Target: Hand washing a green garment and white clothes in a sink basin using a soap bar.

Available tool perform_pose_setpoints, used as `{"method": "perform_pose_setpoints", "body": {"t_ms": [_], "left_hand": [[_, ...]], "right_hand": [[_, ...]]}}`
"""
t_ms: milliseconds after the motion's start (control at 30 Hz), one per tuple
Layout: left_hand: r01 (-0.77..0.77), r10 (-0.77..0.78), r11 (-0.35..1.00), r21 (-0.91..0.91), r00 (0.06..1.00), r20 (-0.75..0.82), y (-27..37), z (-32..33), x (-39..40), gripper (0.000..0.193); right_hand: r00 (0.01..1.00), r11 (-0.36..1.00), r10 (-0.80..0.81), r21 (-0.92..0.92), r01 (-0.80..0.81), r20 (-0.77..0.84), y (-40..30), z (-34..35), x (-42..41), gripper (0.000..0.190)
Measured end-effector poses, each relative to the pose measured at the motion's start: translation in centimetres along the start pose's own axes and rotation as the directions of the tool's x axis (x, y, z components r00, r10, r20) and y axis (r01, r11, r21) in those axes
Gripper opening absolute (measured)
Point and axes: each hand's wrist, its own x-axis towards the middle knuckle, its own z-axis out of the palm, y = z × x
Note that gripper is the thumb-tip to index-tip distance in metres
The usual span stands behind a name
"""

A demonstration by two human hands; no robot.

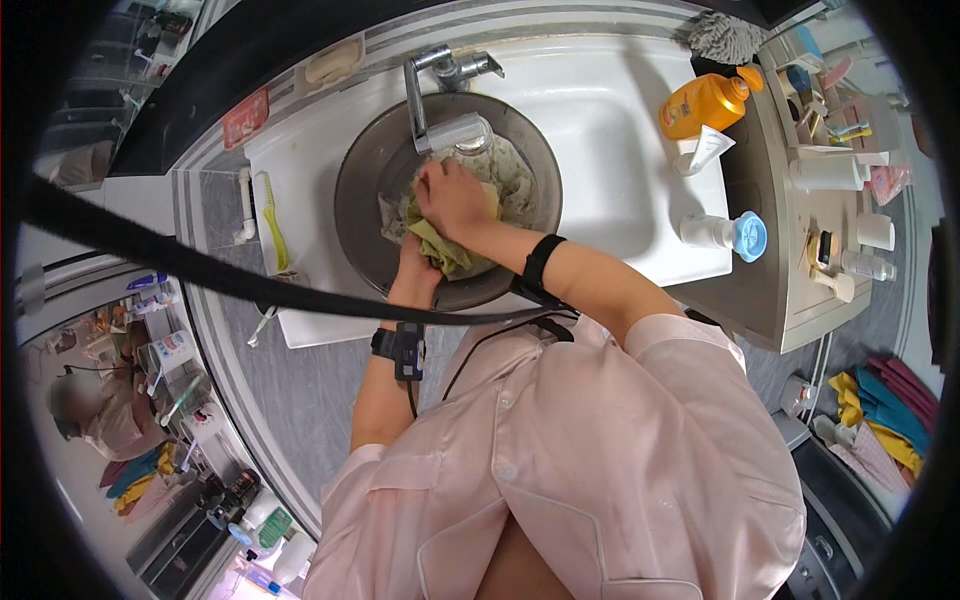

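My left hand [418, 268] grips the lower edge of a yellow-green cloth [450, 255]. My right hand [456, 201] lies closed over the upper part of the same cloth, its fingers curled and partly hiding it. Both hands are inside a round grey basin [361, 202] standing in the white sink [607, 157]. A pale patterned cloth [519, 184] lies bunched in the basin behind and beside my right hand. The chrome faucet [454, 136] reaches over the basin, its spout just above my right fingers. I cannot tell whether water is running.
On the sink's right side stand an orange pump bottle [697, 109], a white tube [709, 150] and a white bottle with a blue cap [712, 231]. A green comb [274, 225] lies on the left rim. A black strap [225, 277] crosses the view before my left forearm.
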Motion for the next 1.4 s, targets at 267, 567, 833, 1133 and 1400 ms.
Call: {"method": "perform_pose_setpoints", "body": {"t_ms": [267,567,833,1133,1400], "left_hand": [[0.004,0.018,0.939,0.343,0.998,-0.061,1.6,5.3,-6.6,0.043],[-0.329,0.197,0.794,0.511,0.935,0.296,2.2,-2.1,-4.9,0.044],[0.046,-0.029,0.987,-0.156,0.993,0.112,1.7,-3.9,0.0,0.04],[0.101,-0.103,0.971,-0.215,0.995,0.0,3.0,-3.1,-1.0,0.037],[0.108,-0.085,0.962,-0.249,0.991,0.101,3.6,-5.5,-1.4,0.039]], "right_hand": [[0.978,0.982,-0.179,0.073,0.172,0.103,1.5,0.7,-0.3,0.017],[0.7,0.791,0.316,0.23,-0.567,0.641,10.7,-6.7,4.5,0.06],[0.925,0.961,0.214,0.102,-0.256,0.313,12.2,-13.9,12.6,0.035],[0.925,0.991,-0.009,-0.117,0.058,0.381,6.1,-14.5,16.6,0.037],[0.686,0.836,-0.449,-0.001,0.549,0.573,-12.3,-17.0,13.9,0.041]]}}
